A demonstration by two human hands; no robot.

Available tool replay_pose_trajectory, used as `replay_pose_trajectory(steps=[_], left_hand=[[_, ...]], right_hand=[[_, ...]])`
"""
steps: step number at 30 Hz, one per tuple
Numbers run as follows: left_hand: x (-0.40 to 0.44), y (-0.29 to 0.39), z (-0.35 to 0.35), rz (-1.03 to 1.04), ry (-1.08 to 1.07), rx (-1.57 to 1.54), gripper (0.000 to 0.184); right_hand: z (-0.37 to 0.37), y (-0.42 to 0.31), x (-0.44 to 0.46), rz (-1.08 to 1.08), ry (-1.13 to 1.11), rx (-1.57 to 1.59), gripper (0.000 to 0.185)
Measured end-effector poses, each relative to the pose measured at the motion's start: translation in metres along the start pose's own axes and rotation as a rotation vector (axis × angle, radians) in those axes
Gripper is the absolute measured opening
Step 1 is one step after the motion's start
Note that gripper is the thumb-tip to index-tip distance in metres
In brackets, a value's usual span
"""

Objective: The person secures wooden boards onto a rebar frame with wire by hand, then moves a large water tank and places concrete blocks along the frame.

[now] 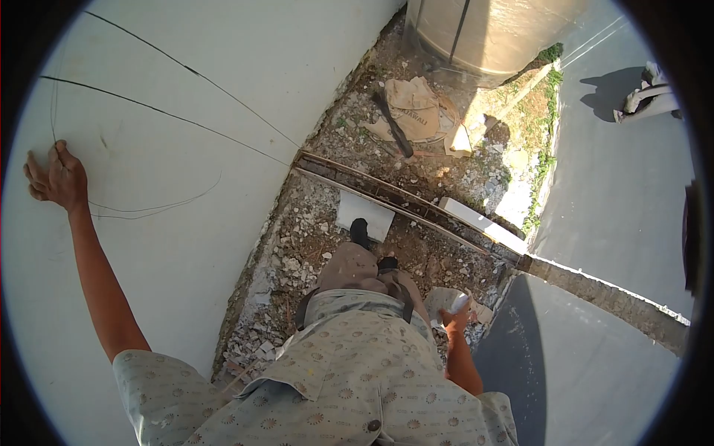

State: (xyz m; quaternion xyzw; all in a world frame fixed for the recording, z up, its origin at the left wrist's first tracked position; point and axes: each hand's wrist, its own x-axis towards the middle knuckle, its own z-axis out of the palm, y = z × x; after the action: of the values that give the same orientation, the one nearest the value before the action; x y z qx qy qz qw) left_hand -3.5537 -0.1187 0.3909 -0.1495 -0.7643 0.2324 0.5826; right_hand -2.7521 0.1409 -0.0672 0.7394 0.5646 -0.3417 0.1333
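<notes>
At the far left, my left hand (56, 178) is raised against the pale wall (163, 134), fingers curled around a thin wire (141, 212). One end of the wire runs up from the fingers, and a loose loop hangs to the right of the wrist. Low on the right, beside my hip, my right hand (455, 320) is closed around a whitish flat object (445, 300); its exact kind is unclear.
Two dark cables (171, 126) cross the wall. A narrow framed channel (379, 195) spans the rubble ground (297, 245) ahead of my feet. Beyond it lie crumpled sacks (413, 111) and a large wrapped cylinder (483, 37). A white block (483, 223) rests at the channel's right.
</notes>
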Motion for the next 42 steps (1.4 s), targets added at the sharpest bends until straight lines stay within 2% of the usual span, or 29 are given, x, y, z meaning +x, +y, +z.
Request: replay_pose_trajectory(steps=[3,6,9,13,18,22,23,25,27,28,30,34,36,38,40,42], left_hand=[[0.000,-0.005,0.024,0.006,0.098,0.061,0.022],[-0.002,-0.007,0.038,-0.013,0.166,0.060,0.021],[-0.004,-0.007,0.035,-0.007,0.174,0.067,0.023],[-0.009,-0.023,0.047,0.045,0.156,0.113,0.032],[-0.024,-0.072,0.087,0.151,0.084,0.060,0.033],[-0.010,-0.019,0.038,0.126,0.125,0.012,0.036],[-0.005,-0.004,0.025,0.098,0.120,0.001,0.037],[0.007,0.025,0.001,-0.004,0.048,0.014,0.039],[0.018,0.044,-0.014,-0.071,0.001,0.037,0.041],[0.007,0.025,-0.001,0.160,0.259,-0.176,0.041],[0.007,0.024,0.000,0.160,0.253,-0.188,0.042],[0.007,0.031,-0.014,0.140,0.178,-0.164,0.043],[0.006,0.022,-0.003,0.161,0.251,-0.220,0.044],[0.004,0.013,0.012,0.162,0.247,-0.262,0.043],[-0.001,-0.001,0.026,0.146,0.165,-0.269,0.040],[-0.007,-0.019,0.038,0.130,0.082,-0.272,0.037]], right_hand=[[0.019,-0.003,0.019,-0.195,0.087,-0.101,0.120],[-0.007,-0.085,0.007,-0.187,0.011,-0.062,0.120],[0.007,-0.139,0.043,-0.437,0.066,-0.087,0.117],[0.025,-0.250,0.095,-0.795,0.114,-0.122,0.108],[0.048,-0.397,0.140,-1.050,0.083,0.084,0.103],[0.059,-0.464,0.159,-1.171,0.011,0.276,0.104],[0.065,-0.468,0.164,-1.135,-0.010,0.269,0.103],[0.078,-0.470,0.178,-1.062,-0.048,0.256,0.100],[0.089,-0.452,0.190,-0.748,0.005,-0.054,0.098],[0.094,-0.440,0.197,-0.588,0.033,-0.206,0.097],[0.107,-0.397,0.223,-0.563,-0.075,-0.273,0.093],[0.094,-0.309,0.179,-0.572,-0.174,-0.352,0.079],[0.079,-0.270,0.152,-0.546,-0.220,-0.431,0.078],[0.065,-0.235,0.136,-0.342,-0.343,-0.396,0.077],[0.045,-0.217,0.107,-0.428,-0.272,-0.481,0.079],[0.042,-0.188,0.110,-0.508,-0.244,-0.565,0.070]])
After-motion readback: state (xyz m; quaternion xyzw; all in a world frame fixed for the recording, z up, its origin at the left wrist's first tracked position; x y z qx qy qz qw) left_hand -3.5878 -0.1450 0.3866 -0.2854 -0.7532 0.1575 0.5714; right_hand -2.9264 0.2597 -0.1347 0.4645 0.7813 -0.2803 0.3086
